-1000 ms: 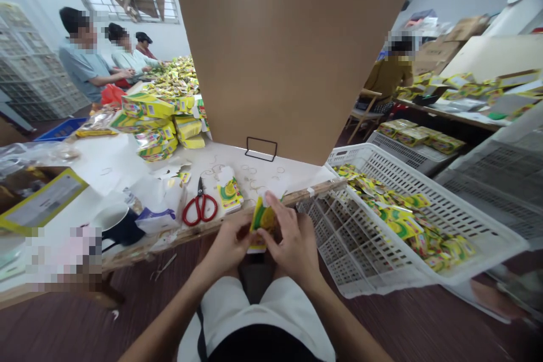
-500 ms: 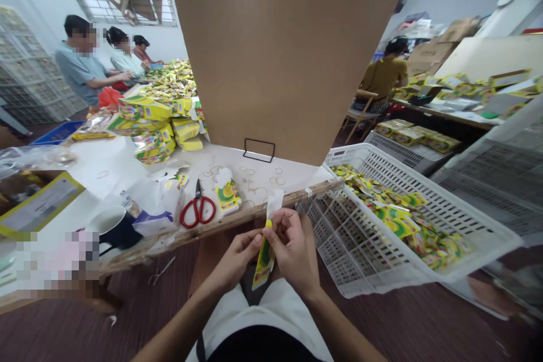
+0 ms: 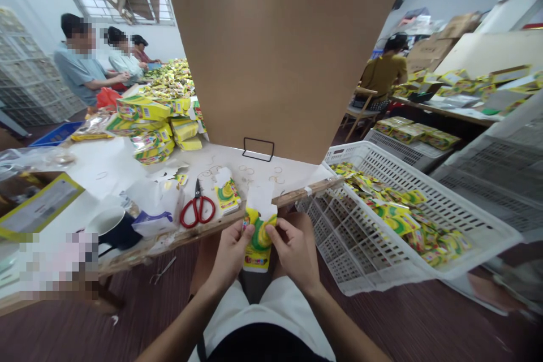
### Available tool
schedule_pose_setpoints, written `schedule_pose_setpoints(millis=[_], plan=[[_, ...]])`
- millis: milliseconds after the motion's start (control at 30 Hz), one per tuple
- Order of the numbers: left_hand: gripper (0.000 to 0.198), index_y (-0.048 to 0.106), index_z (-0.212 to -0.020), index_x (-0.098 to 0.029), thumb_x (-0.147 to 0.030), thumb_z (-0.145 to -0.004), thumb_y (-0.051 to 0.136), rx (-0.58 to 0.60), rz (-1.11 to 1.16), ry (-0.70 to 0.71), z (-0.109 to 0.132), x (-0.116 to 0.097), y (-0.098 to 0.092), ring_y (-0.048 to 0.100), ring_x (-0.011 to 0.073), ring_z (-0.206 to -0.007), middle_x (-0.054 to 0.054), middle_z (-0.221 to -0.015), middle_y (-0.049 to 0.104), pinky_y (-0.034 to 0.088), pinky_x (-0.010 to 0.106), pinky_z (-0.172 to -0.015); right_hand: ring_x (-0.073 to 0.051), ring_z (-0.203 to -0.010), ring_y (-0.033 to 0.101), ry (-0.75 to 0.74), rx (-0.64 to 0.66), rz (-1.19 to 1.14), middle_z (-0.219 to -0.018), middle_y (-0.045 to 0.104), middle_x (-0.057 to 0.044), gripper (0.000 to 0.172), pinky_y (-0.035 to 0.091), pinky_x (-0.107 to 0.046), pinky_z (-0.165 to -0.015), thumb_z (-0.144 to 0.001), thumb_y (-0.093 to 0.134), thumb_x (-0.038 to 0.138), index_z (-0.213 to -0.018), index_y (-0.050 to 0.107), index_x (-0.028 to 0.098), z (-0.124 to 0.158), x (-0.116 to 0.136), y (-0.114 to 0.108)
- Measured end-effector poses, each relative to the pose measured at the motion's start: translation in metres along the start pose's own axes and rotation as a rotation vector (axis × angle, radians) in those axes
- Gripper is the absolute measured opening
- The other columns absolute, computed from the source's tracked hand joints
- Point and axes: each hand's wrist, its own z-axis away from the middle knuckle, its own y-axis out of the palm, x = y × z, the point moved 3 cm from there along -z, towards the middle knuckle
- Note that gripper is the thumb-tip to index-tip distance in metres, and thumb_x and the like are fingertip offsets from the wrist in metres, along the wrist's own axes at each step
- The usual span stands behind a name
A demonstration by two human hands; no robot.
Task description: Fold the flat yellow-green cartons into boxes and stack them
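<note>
Bare hands, the wearer's own: two, left hand (image 3: 229,251) and right hand (image 3: 294,251).
Yellow-green sachet packet (image 3: 258,237), pinched between both hands: one.
Red-handled scissors (image 3: 197,209): one pair.
Dark mug (image 3: 114,226): one.
Upright brown cardboard sheet (image 3: 288,51): one.
Black wire stand (image 3: 258,149): one.
Sachet bundle (image 3: 227,192) beside the scissors: one.
White plastic crate (image 3: 339,226) of loose sachets: one; contents too many to count.
Co-workers (image 3: 121,59) at the far left table: three.
Seated person (image 3: 384,76) at right: one.

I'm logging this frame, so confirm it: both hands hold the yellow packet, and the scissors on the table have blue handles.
Wrong on one point: the head view shows the scissors have red handles, not blue. The rest stands: the left hand and right hand both hold the yellow packet, and the scissors lie on the table.
</note>
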Motion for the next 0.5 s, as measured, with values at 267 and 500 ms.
schedule_pose_setpoints(millis=[267,500], plan=[[0.061,0.031,-0.133,-0.022,-0.026,-0.081,0.063,0.034,-0.272,0.155,0.004,-0.013,-0.005,0.066,0.0203,-0.086,0.005,-0.092,0.067,0.053,0.034,-0.078,-0.019,-0.085,0.064,-0.106,-0.140,-0.003,-0.096,0.066,-0.006,0.037,0.053,-0.030,-0.074,-0.082,0.063,0.029,-0.117,0.053,0.020,-0.002,-0.013,-0.014],[0.045,0.043,-0.121,-0.019,-0.024,-0.081,0.064,0.336,-0.122,0.059,0.011,-0.018,-0.006,0.065,0.0196,-0.086,0.008,-0.098,0.067,0.050,0.031,-0.078,-0.016,-0.077,0.059,-0.141,0.159,0.064,-0.085,0.063,-0.003,0.019,0.048,-0.026,-0.067,-0.090,0.053,0.031,-0.103,0.061,0.020,-0.005,-0.005,-0.024]])
